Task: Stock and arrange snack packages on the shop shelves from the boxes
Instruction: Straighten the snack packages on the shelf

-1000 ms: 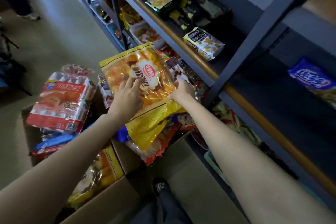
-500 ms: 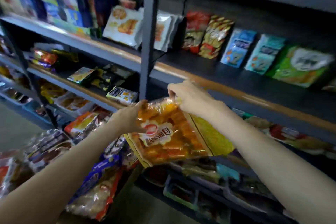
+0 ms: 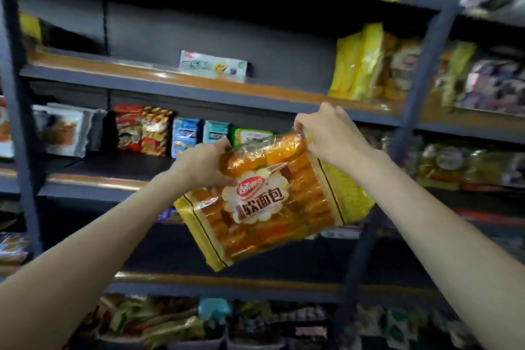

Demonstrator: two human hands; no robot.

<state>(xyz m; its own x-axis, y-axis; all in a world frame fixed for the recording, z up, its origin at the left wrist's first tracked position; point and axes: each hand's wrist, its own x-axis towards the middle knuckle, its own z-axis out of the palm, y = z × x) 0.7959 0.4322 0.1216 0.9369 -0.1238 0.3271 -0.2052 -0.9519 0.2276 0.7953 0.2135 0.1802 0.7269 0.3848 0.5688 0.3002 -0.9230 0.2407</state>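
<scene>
A large orange and yellow bread package (image 3: 270, 207) hangs tilted in the air in front of the dark shelving. My left hand (image 3: 203, 163) grips its upper left edge. My right hand (image 3: 329, 133) pinches its top right corner. Above it runs a shelf (image 3: 136, 77) with a wooden front strip, holding one pale green package (image 3: 213, 65) and, at the right, upright yellow packages (image 3: 359, 62) of the same colour as mine.
A dark upright post (image 3: 426, 65) stands just right of my right hand. The shelf below holds red (image 3: 143, 129), blue (image 3: 186, 136) and green snack bags behind the package. The lowest shelf (image 3: 199, 321) is crowded with mixed packets.
Both hands lifted the bread package from above the cardboard box on the floor up to the level of the upper shelves. My view swung up from the floor to the shelving.
</scene>
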